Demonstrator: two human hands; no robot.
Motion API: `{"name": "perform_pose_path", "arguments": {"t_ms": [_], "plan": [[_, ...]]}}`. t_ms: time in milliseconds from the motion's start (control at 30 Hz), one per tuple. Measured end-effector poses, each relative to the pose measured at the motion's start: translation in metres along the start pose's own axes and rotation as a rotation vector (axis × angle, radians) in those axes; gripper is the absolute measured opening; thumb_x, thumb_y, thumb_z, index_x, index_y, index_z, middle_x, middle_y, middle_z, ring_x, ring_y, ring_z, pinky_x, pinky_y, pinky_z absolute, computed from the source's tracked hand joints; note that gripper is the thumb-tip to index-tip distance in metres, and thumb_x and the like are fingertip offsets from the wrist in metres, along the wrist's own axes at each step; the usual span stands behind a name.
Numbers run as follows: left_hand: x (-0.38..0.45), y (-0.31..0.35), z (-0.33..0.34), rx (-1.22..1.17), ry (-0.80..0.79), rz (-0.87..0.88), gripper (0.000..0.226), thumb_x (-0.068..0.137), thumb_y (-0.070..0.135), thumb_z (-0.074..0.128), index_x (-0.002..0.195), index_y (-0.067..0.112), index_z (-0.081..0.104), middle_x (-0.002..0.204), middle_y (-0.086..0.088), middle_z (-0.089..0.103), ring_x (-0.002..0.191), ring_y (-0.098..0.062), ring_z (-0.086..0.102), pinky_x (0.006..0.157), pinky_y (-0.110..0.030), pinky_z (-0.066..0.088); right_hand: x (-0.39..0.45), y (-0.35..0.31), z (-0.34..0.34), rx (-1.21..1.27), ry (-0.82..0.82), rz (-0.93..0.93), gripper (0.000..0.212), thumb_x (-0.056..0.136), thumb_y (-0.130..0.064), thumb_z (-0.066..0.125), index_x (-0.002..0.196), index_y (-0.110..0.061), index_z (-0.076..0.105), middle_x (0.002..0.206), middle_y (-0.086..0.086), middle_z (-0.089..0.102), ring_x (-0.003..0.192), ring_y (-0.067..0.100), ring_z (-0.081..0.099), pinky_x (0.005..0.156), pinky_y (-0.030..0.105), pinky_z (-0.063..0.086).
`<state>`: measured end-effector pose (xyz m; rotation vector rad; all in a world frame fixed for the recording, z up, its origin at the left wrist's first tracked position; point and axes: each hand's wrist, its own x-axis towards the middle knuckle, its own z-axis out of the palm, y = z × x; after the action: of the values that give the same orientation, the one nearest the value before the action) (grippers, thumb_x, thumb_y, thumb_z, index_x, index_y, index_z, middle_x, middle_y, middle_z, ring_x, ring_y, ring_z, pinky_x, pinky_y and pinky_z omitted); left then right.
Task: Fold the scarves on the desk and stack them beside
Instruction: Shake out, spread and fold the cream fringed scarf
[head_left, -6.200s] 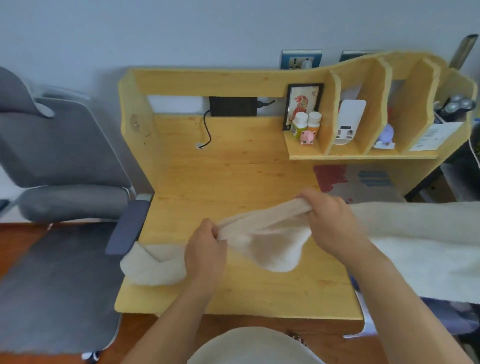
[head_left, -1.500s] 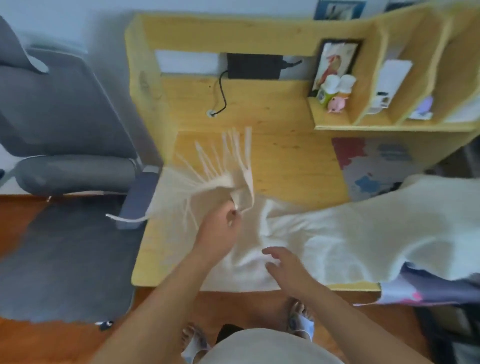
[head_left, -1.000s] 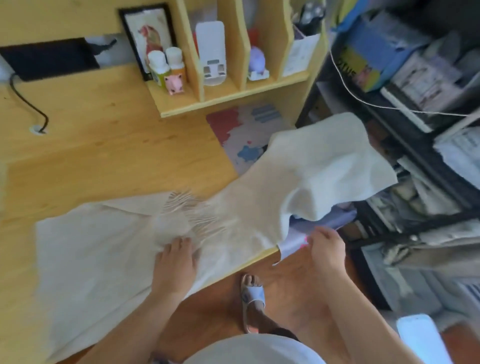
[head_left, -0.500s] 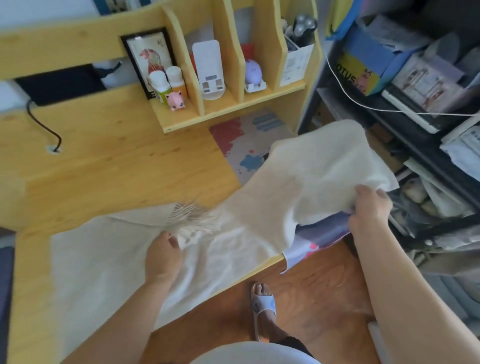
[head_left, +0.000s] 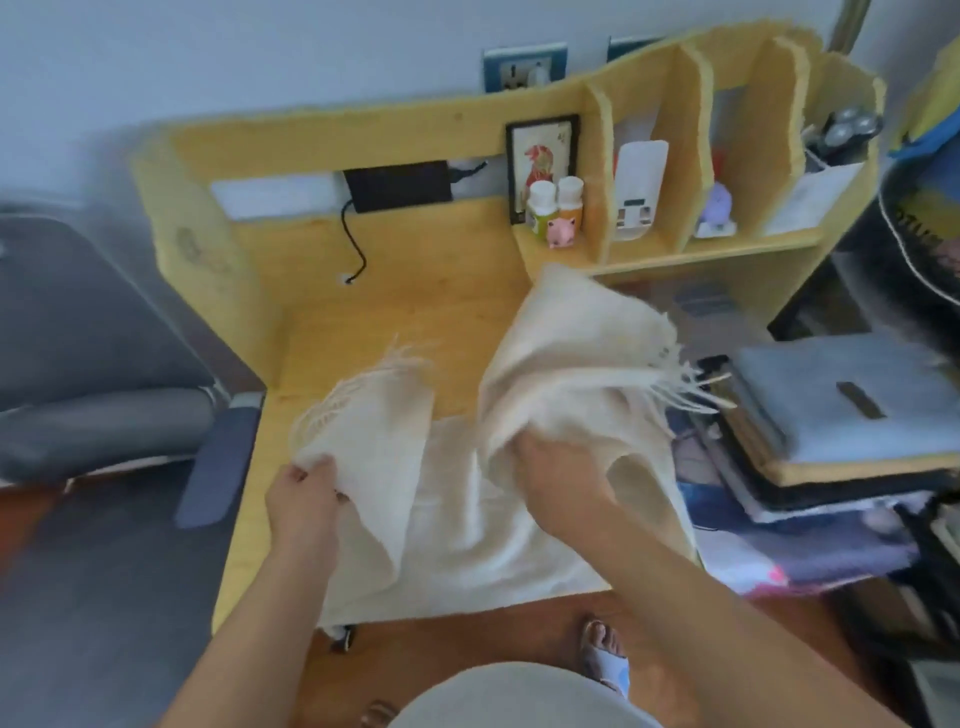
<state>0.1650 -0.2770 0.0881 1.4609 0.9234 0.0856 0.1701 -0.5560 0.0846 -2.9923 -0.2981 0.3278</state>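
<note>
Your left hand (head_left: 306, 493) is gripping one fringed end of the cream scarf (head_left: 457, 509), which is lying across the desk (head_left: 415, 291); your right hand (head_left: 558, 467) is clutching the other end, lifted. You are folding; next the ends probably need to meet evenly. Your right fingers are hiding under cloth, and blur is smearing the fringes.

The person has two bare forearms, with no sleeves visible on them. The left hand (head_left: 304, 501) and the right hand (head_left: 558, 470) carry no gloves, rings or watch that can be seen. At the near edge there is a light grey garment (head_left: 514, 696) over the body. On the foot at the right there is a pale blue-white slipper (head_left: 605, 662) with open toes. A second foot at the left is only partly visible.
</note>
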Motion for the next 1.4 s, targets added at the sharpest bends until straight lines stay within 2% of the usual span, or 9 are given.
{"name": "perform_pose_path", "arguments": {"t_ms": [133,233,400,600,867,1033,1200,1300,1400], "plan": [[-0.010,-0.009,-0.034,-0.142,-0.004,-0.072,0.008,0.105,0.011,0.055,0.108,0.013,0.062,0.112,-0.010,0.067,0.101,-0.029,0.065,0.087,-0.040,0.054,-0.037,0.011,0.087,0.064,-0.526,0.338,0.070,0.099,-0.048,0.051,0.157,-0.023,0.020,0.133,0.009,0.055,0.113,0.028,0.057,0.099,0.043,0.045],[-0.014,-0.014,-0.050,-0.185,-0.020,-0.114,0.019,0.106,0.011,0.051,0.123,0.012,0.061,0.117,-0.009,0.069,0.104,-0.030,0.067,0.077,-0.036,0.053,-0.033,0.004,0.094,-0.049,-0.445,0.205,0.077,0.094,-0.019,0.055,0.157,-0.022,0.012,0.150,0.010,0.034,0.136,0.031,0.038,0.109,0.045,0.036],[-0.025,-0.017,-0.058,-0.215,-0.012,-0.151,0.016,0.107,0.011,0.050,0.109,0.018,0.064,0.118,-0.008,0.070,0.102,-0.025,0.067,0.077,-0.034,0.052,0.002,-0.042,0.078,0.227,-0.359,0.151,0.059,0.094,-0.046,0.055,0.144,-0.018,0.041,0.136,0.006,0.038,0.127,0.028,0.040,0.098,0.041,0.045],[-0.031,-0.013,-0.066,-0.182,-0.040,-0.162,0.019,0.107,0.011,0.049,0.115,0.017,0.065,0.118,-0.007,0.072,0.108,-0.027,0.068,0.088,-0.036,0.054,0.077,-0.063,0.067,0.752,-0.172,0.782,0.061,0.098,-0.046,0.046,0.144,-0.007,0.042,0.145,0.014,0.043,0.135,0.034,0.039,0.108,0.040,0.034],[-0.029,-0.005,-0.062,-0.209,-0.103,-0.185,0.020,0.106,0.012,0.051,0.119,0.015,0.066,0.119,-0.007,0.073,0.113,-0.029,0.068,0.089,-0.036,0.057,0.092,-0.038,0.071,1.504,-0.393,1.193,0.019,0.089,-0.024,0.069,0.074,-0.017,0.061,0.065,0.000,0.057,0.053,0.013,0.049,0.050,0.020,0.044],[-0.033,0.001,-0.054,-0.214,-0.134,-0.172,0.020,0.106,0.012,0.051,0.119,0.016,0.065,0.119,-0.007,0.072,0.110,-0.028,0.068,0.089,-0.037,0.057,0.086,-0.036,0.062,1.578,-0.295,1.043,0.011,0.090,-0.019,0.069,0.093,-0.009,0.066,0.080,0.006,0.061,0.077,0.023,0.058,0.080,0.033,0.054],[-0.034,0.004,-0.050,-0.147,-0.137,-0.112,0.018,0.106,0.010,0.050,0.110,0.016,0.067,0.116,-0.007,0.073,0.105,-0.025,0.070,0.087,-0.037,0.057,0.082,-0.046,0.028,1.530,0.055,0.867,0.018,0.089,-0.027,0.056,0.102,-0.015,0.063,0.090,0.008,0.061,0.082,0.027,0.059,0.075,0.034,0.052],[-0.037,0.005,-0.045,-0.109,-0.157,-0.078,0.015,0.106,0.012,0.051,0.107,0.011,0.066,0.118,-0.012,0.072,0.113,-0.032,0.067,0.101,-0.047,0.053,0.069,-0.064,-0.004,1.145,0.306,0.460,0.017,0.093,-0.018,0.059,0.077,-0.019,0.054,0.103,0.004,0.048,0.089,0.023,0.050,0.076,0.030,0.042],[-0.041,0.005,-0.038,-0.115,-0.200,-0.075,0.014,0.105,0.014,0.053,0.105,0.014,0.066,0.116,-0.013,0.072,0.113,-0.032,0.067,0.104,-0.048,0.050,0.053,-0.089,-0.017,1.062,0.157,0.121,0.017,0.089,-0.019,0.070,0.077,-0.019,0.058,0.109,-0.002,0.053,0.086,0.012,0.055,0.075,0.023,0.042]]}}
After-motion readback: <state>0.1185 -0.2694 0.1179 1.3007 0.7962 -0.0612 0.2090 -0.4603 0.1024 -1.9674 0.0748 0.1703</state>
